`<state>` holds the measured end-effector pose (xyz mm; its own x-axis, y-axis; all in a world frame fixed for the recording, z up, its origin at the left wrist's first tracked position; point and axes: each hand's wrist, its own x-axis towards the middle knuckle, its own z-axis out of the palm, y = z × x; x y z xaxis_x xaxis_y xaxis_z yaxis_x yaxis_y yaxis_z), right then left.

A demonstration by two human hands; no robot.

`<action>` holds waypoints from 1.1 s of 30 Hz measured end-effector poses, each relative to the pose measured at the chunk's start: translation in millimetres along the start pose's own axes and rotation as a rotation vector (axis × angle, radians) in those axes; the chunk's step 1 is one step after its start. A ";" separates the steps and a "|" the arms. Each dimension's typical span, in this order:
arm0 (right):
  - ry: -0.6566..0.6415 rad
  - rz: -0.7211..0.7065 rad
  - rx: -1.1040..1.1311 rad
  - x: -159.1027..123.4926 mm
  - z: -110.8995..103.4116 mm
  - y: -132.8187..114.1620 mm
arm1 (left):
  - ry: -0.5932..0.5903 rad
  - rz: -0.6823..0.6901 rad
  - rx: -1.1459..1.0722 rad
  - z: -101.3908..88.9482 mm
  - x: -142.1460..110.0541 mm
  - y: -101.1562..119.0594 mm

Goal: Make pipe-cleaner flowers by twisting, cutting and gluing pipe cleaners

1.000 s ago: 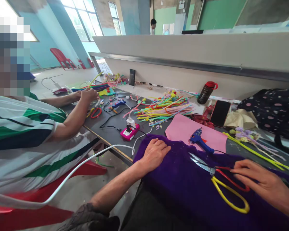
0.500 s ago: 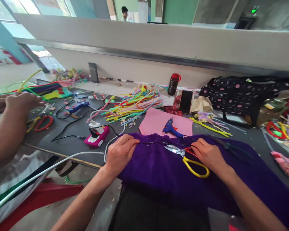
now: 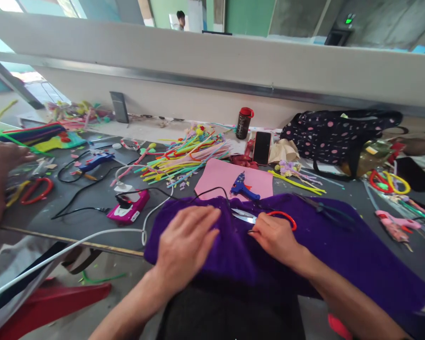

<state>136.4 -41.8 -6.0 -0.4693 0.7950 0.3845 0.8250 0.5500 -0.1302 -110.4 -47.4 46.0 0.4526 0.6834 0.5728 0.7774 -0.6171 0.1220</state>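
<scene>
Over the purple cloth [image 3: 311, 236] on my lap and the table edge, my left hand [image 3: 187, 241] lies palm down, fingers stretched out and slightly blurred. My right hand [image 3: 274, 233] is closed in a pinch, with the end of a thin dark wire [image 3: 250, 231] poking out at the fingertips. Scissors [image 3: 246, 216] lie on the cloth by that hand, blades pointing left; the hand hides part of their handles. Just beyond, a blue glue gun [image 3: 244, 187] rests on a pink sheet [image 3: 212, 177]. A black cord [image 3: 216, 189] loops up between my hands.
Left on the dark table [image 3: 88, 193] sits a magenta power strip [image 3: 127, 208] with cables. Behind lie bundled pipe cleaners [image 3: 194, 153], a bottle [image 3: 244, 123] and a phone [image 3: 262, 147]. Pliers [image 3: 320, 207] lie right, near a dotted bag [image 3: 326, 141]. Another person's hand [image 3: 3, 158] works at far left.
My left hand let go of the thin dark line and now lies flat on the cloth. My right hand moved left and toward me, over the scissors. The view shifted right.
</scene>
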 end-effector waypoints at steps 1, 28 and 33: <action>-0.014 -0.023 -0.010 -0.8 3.5 -7.0 | -0.023 0.090 -0.044 5.1 0.4 10.0; 0.124 0.494 0.787 79.6 -39.4 94.0 | -0.267 0.113 -0.081 25.4 -15.1 -5.7; 0.617 0.423 1.212 13.3 -100.0 86.1 | -0.227 0.077 -0.061 19.4 2.8 -12.4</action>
<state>232.7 -9.4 79.3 0.2105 0.8880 0.4089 -0.0572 0.4287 -0.9016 -110.3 -30.3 30.3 0.6018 0.6992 0.3860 0.7119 -0.6887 0.1377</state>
